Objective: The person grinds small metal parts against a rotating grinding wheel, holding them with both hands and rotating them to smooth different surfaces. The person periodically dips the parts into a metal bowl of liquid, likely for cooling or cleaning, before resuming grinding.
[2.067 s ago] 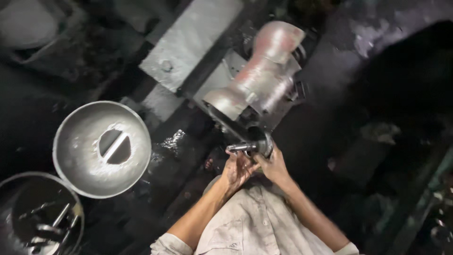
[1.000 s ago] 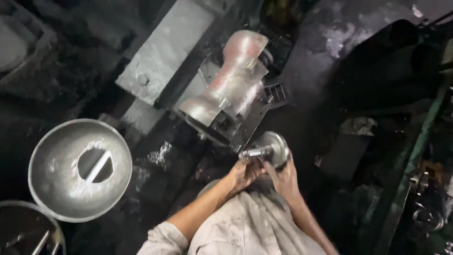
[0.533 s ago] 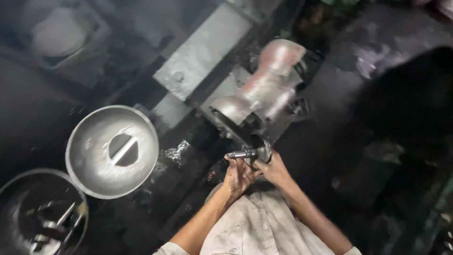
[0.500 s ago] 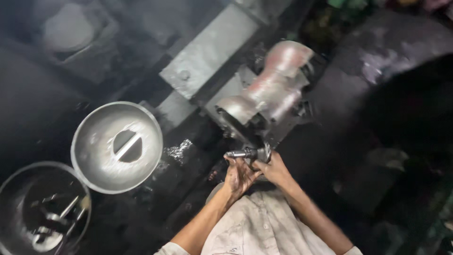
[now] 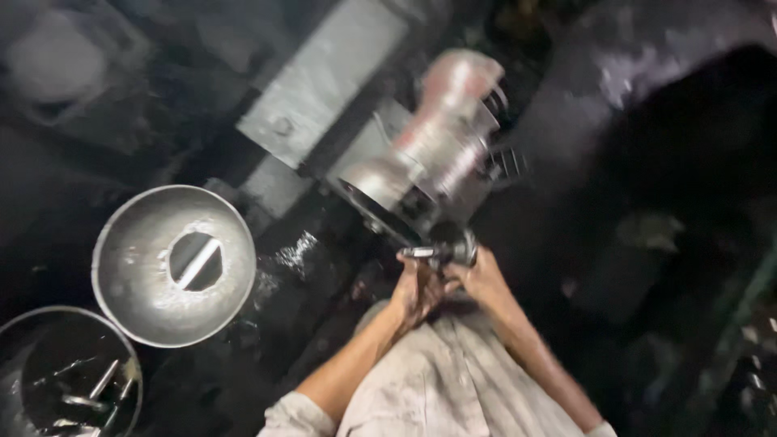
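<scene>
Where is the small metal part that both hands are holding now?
The small metal part sits near the head view's centre, between both hands, against the motor's wheel.

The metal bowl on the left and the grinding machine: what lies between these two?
In the head view, between the metal bowl and the grinding machine lies a dark, grimy surface with a shiny heap of metal shavings.

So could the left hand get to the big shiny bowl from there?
Probably yes. The left hand holds the small metal part now, and the bowl sits on that side with nothing tall between.
</scene>
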